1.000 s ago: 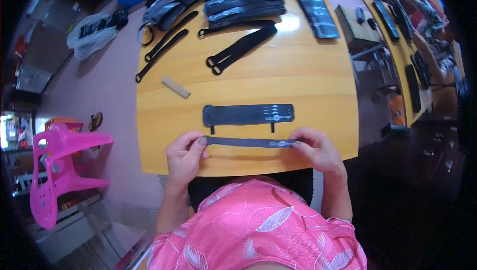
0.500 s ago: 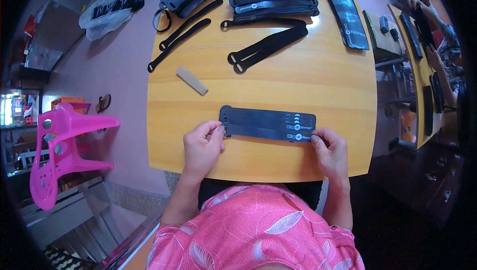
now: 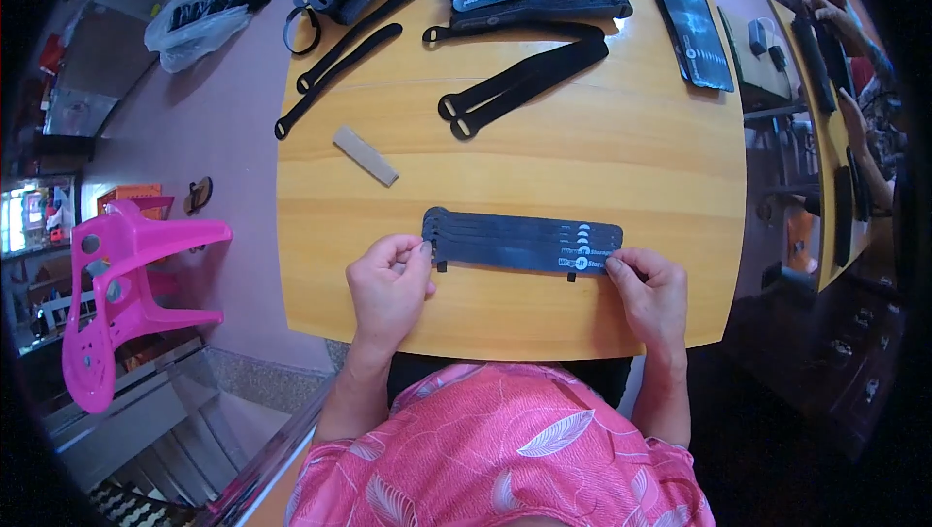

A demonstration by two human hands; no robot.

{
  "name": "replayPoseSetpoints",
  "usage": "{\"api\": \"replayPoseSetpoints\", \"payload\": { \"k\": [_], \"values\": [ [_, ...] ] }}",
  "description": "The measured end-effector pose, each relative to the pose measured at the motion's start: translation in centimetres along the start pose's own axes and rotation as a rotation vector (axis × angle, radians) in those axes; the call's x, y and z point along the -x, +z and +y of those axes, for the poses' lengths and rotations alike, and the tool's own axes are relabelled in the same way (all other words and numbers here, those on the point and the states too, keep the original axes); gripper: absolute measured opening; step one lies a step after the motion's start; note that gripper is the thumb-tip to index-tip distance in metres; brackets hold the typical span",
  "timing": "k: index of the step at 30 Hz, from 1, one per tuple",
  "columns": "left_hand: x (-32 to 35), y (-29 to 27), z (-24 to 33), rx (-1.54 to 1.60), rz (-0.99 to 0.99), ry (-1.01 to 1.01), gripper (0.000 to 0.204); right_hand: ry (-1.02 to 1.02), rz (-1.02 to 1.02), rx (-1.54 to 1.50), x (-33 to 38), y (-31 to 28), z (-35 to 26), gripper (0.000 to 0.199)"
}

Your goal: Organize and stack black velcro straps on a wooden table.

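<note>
Head view: left hand and right hand are closely pinching the near strap, likely light, bendy, by its best-held ends.

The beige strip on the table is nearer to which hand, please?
Left. The left hand is almost straight below the beige strip in the picture; the right hand is farther off, to its lower right.

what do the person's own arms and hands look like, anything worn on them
The left hand and right hand are bare, without gloves. No watch or bracelet shows on the forearms. The sleeves are short and pink, with a pale leaf pattern.
</note>
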State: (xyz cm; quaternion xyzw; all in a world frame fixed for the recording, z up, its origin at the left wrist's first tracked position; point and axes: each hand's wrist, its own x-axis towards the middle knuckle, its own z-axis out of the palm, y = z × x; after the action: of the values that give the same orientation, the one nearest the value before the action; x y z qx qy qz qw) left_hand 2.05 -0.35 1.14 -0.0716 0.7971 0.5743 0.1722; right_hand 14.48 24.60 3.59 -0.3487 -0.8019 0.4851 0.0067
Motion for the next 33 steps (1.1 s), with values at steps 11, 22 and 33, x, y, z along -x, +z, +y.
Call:
{"api": "replayPoseSetpoints", "payload": {
  "k": [11, 22, 33],
  "values": [
    [0.0, 0.6, -0.5, -0.027, 0.026, 0.039, 0.007, -0.002, 0.013, 0.059, -0.1, -0.3, -0.1, 0.014],
    [-0.1, 0.2, -0.8, -0.025, 0.044, 0.072, 0.003, -0.146, 0.028, 0.083, -0.4, 0.3, 0.9, 0.014],
    [0.0, 0.5, -0.7, -0.019, 0.041, 0.067, 0.005, -0.157, 0.046, 0.123, -0.4, 0.2, 0.7, 0.016]
  ]
}}
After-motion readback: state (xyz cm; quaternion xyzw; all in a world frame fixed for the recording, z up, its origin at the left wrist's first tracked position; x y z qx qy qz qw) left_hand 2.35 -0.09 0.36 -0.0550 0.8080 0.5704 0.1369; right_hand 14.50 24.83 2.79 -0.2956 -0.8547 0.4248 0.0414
